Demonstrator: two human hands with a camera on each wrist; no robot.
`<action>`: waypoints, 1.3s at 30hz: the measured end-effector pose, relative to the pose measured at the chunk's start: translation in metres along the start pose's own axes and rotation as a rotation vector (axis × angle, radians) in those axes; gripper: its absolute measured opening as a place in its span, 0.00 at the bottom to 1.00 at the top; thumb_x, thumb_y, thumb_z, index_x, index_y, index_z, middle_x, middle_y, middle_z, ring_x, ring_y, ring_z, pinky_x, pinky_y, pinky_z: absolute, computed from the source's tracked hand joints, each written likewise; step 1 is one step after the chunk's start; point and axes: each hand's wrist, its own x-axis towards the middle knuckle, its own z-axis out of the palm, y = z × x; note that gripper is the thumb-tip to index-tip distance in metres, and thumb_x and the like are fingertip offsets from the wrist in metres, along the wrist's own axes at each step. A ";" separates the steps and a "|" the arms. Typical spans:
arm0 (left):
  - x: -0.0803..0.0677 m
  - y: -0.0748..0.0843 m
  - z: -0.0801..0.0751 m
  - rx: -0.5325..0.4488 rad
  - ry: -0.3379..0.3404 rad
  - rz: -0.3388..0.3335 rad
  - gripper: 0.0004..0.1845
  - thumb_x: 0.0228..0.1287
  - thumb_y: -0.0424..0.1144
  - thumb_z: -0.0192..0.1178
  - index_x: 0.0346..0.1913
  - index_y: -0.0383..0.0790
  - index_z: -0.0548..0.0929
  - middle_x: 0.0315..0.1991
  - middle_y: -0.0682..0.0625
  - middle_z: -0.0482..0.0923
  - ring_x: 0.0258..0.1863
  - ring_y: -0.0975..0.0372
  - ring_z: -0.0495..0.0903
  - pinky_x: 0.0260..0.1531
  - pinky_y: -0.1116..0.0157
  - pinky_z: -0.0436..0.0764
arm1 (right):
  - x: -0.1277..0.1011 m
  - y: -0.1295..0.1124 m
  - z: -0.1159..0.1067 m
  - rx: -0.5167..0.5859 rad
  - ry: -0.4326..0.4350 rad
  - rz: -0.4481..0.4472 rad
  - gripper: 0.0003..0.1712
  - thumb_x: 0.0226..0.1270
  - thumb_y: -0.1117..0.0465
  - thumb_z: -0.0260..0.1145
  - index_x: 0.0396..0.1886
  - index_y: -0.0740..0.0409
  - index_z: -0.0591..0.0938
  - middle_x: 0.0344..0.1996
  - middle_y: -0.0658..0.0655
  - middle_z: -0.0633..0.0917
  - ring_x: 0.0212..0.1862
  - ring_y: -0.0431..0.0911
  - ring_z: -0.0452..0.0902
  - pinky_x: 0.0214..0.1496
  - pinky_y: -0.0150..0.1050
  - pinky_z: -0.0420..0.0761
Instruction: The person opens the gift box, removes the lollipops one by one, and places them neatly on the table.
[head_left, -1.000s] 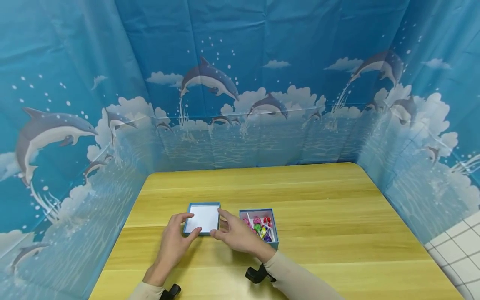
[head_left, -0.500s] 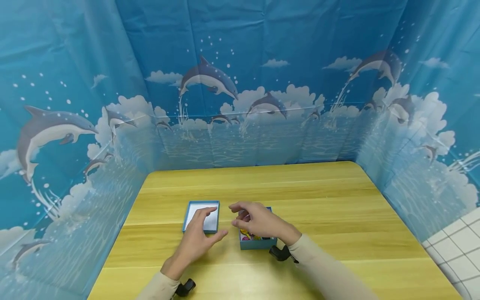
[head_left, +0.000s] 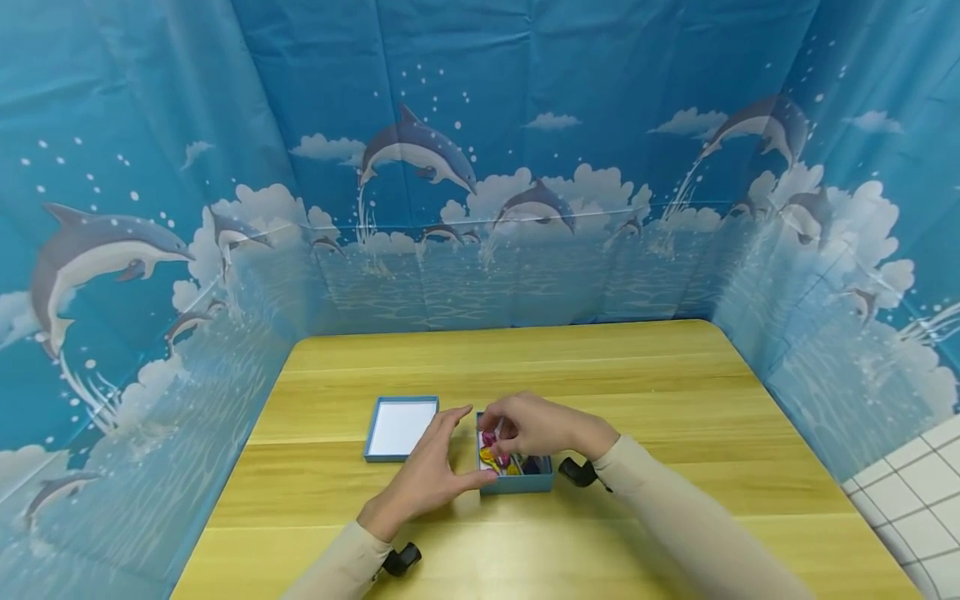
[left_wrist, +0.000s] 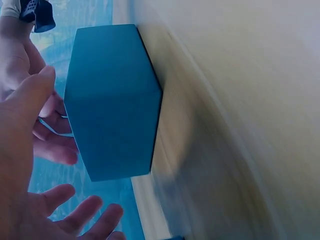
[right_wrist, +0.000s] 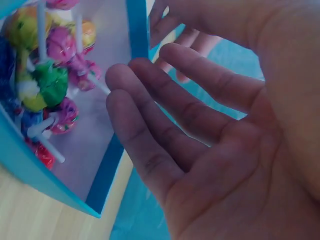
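A blue box (head_left: 517,484) stands on the table with several wrapped lollipops (head_left: 490,456) in it. My right hand (head_left: 536,429) is over the box, partly hiding the sweets. In the right wrist view, its fingers (right_wrist: 145,135) are loosely bent beside the lollipops (right_wrist: 52,82), and no lollipop shows between them. My left hand (head_left: 427,475) is spread at the box's left side, its thumb close to the front left corner. Whether the thumb touches the box is unclear. The box's outer wall (left_wrist: 112,105) fills the middle of the left wrist view.
Left of the box lies a shallow square blue tray or lid (head_left: 386,457) with a white inside. Both rest on the yellow wooden table (head_left: 637,400). A blue dolphin-print curtain (head_left: 480,283) borders the table's far side and both flanks.
Both hands have moved right, away from the shallow white-lined tray. My right hand has come over the lollipop box, and my left hand has come to the box's left side.
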 end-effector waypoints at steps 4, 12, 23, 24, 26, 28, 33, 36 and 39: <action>0.005 0.002 0.004 0.022 -0.029 0.017 0.62 0.69 0.67 0.82 0.96 0.49 0.60 0.91 0.44 0.63 0.90 0.43 0.69 0.83 0.37 0.77 | 0.006 0.002 0.000 -0.056 -0.056 0.007 0.13 0.86 0.64 0.75 0.64 0.61 0.91 0.51 0.57 0.95 0.46 0.39 0.92 0.52 0.33 0.90; 0.012 0.003 0.008 0.082 -0.042 0.030 0.63 0.68 0.72 0.81 0.94 0.47 0.63 0.90 0.45 0.67 0.88 0.45 0.72 0.84 0.40 0.78 | 0.021 0.007 0.005 -0.139 -0.132 0.020 0.10 0.81 0.67 0.77 0.57 0.59 0.94 0.41 0.49 0.94 0.39 0.35 0.88 0.47 0.32 0.89; 0.015 0.005 0.005 0.060 -0.051 0.022 0.60 0.67 0.68 0.83 0.93 0.48 0.67 0.87 0.46 0.71 0.82 0.46 0.78 0.77 0.40 0.83 | 0.036 0.010 0.016 -0.204 -0.159 0.018 0.09 0.81 0.68 0.78 0.38 0.54 0.98 0.27 0.48 0.94 0.28 0.42 0.92 0.40 0.28 0.88; 0.015 0.005 0.004 0.059 -0.052 0.020 0.60 0.67 0.68 0.83 0.93 0.48 0.67 0.87 0.46 0.71 0.81 0.47 0.78 0.76 0.41 0.83 | 0.036 0.010 0.017 -0.204 -0.157 0.027 0.08 0.81 0.67 0.78 0.39 0.54 0.98 0.27 0.47 0.95 0.28 0.41 0.92 0.40 0.28 0.88; 0.015 0.005 0.004 0.055 -0.052 0.019 0.59 0.67 0.68 0.83 0.93 0.49 0.67 0.86 0.47 0.71 0.80 0.47 0.79 0.75 0.41 0.84 | 0.037 0.010 0.019 -0.210 -0.154 0.050 0.06 0.81 0.66 0.79 0.41 0.54 0.99 0.27 0.46 0.95 0.27 0.39 0.92 0.42 0.28 0.89; 0.016 0.005 0.004 0.054 -0.053 0.019 0.59 0.67 0.68 0.83 0.93 0.49 0.67 0.86 0.47 0.72 0.79 0.48 0.79 0.74 0.41 0.84 | 0.037 0.010 0.019 -0.204 -0.152 0.071 0.04 0.81 0.65 0.79 0.44 0.55 0.99 0.28 0.45 0.95 0.27 0.38 0.92 0.43 0.28 0.90; 0.016 0.006 0.004 0.058 -0.051 0.015 0.59 0.67 0.68 0.84 0.92 0.48 0.67 0.86 0.46 0.72 0.78 0.48 0.80 0.74 0.42 0.84 | 0.037 0.011 0.018 -0.176 -0.171 0.077 0.04 0.82 0.65 0.79 0.45 0.54 0.98 0.29 0.45 0.95 0.29 0.40 0.93 0.41 0.27 0.89; 0.016 0.007 0.004 0.050 -0.052 0.012 0.59 0.67 0.67 0.84 0.92 0.49 0.67 0.86 0.47 0.72 0.78 0.47 0.80 0.73 0.42 0.85 | 0.037 0.012 0.016 -0.152 -0.180 0.060 0.04 0.82 0.65 0.79 0.44 0.54 0.98 0.29 0.45 0.94 0.29 0.42 0.94 0.39 0.27 0.89; 0.016 0.007 0.005 0.037 -0.064 -0.001 0.59 0.68 0.66 0.84 0.93 0.49 0.66 0.86 0.46 0.71 0.79 0.47 0.79 0.74 0.41 0.84 | 0.036 0.013 0.014 -0.142 -0.182 0.043 0.04 0.82 0.66 0.79 0.44 0.55 0.97 0.30 0.45 0.94 0.29 0.42 0.94 0.39 0.27 0.89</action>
